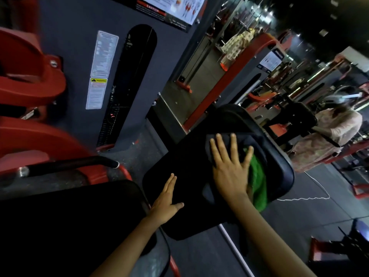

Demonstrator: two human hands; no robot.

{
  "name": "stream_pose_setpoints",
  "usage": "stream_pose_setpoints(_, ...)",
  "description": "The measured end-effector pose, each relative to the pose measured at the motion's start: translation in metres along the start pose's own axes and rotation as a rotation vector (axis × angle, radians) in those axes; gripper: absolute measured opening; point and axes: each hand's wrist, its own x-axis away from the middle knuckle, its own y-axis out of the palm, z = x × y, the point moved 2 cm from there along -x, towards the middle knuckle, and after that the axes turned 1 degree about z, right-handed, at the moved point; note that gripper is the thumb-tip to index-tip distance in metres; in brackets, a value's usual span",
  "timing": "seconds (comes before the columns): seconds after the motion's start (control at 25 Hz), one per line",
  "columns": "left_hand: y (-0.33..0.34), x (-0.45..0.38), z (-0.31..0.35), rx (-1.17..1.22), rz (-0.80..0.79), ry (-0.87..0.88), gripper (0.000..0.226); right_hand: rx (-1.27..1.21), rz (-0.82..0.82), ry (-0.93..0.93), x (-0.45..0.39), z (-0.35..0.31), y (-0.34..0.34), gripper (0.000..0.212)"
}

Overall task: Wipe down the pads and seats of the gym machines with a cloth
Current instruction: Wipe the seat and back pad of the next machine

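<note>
We see a dark grey machine housing point(79, 62) filling the upper left, with two white stickers on it, one above the other, and a black slot point(131, 84) showing the weight stack. Red frame parts point(30, 76) of the machine curve in from the left edge.

Below that lie two black pads. One black pad point(65, 226) sits dark in the lower left. The other, a black seat point(191, 176), tilts across the middle of the view, and both our hands are on it.

One cloth point(257, 182), bright green where it shows, lies on the right half of the seat. Our right hand point(231, 168) presses flat on top of it, fingers point(220, 148) straight and spread wide, with the green edge showing beyond the thumb side and down past the wrist. A darker fold of fabric sits under the fingertips; we cannot tell whether it belongs to the same cloth.

Our left hand point(165, 202) rests flat on the seat's left edge, fingers straight and held close together, thumb out, holding nothing. It is well apart from the cloth.

A black handlebar point(75, 163) with a metal end runs across the left side, above the lower pad.

In the right background one person in light patterned clothing point(329, 138) stands among more red machines.
</note>
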Motion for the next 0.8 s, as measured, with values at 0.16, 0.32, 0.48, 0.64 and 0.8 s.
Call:
stream_pose_setpoints(0.16, 0.006, -0.001, 0.001, -0.058, 0.026, 0.005, 0.089, 0.104, -0.091, -0.255, -0.009, -0.051, 0.019, 0.061)
stream_pose_setpoints(0.32, 0.001, -0.001, -0.003, -0.047, -0.023, -0.001, 0.087, 0.084, -0.182, -0.452, 0.075, -0.024, 0.018, 0.062)
stream_pose_setpoints(0.48, -0.001, 0.0, -0.002, -0.002, -0.042, -0.039, 0.089, 0.016, -0.049, -0.118, 0.069, 0.021, -0.004, 0.063)
stream_pose_setpoints(0.64, 0.006, 0.001, -0.005, -0.029, -0.028, -0.031, 0.091, 0.073, -0.031, -0.18, 0.053, -0.015, 0.012, 0.061)
stream_pose_setpoints(0.8, 0.001, 0.002, -0.007, -0.01, -0.029, -0.051, 0.088, 0.065, -0.098, -0.352, 0.108, 0.013, 0.009, 0.066)
